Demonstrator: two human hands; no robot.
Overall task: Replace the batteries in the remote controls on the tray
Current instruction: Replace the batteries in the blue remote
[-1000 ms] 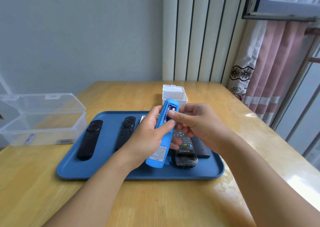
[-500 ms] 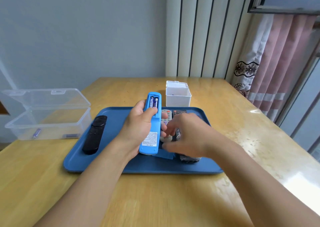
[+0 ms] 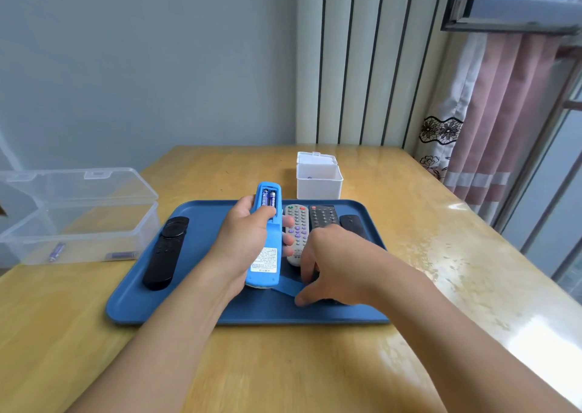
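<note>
Blue remote (image 3: 264,239) is being gripped back-up w/ batteries (image 3: 268,197) exposed by left hand (image 3: 248,239), prob. for re-covering, while cover (image 3: 288,287) on tray (image 3: 201,211) is being pinched by right hand (image 3: 333,264).

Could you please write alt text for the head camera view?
The left hand holds a blue remote back up, two batteries showing, while the right hand reaches for its blue cover on the tray.
</note>
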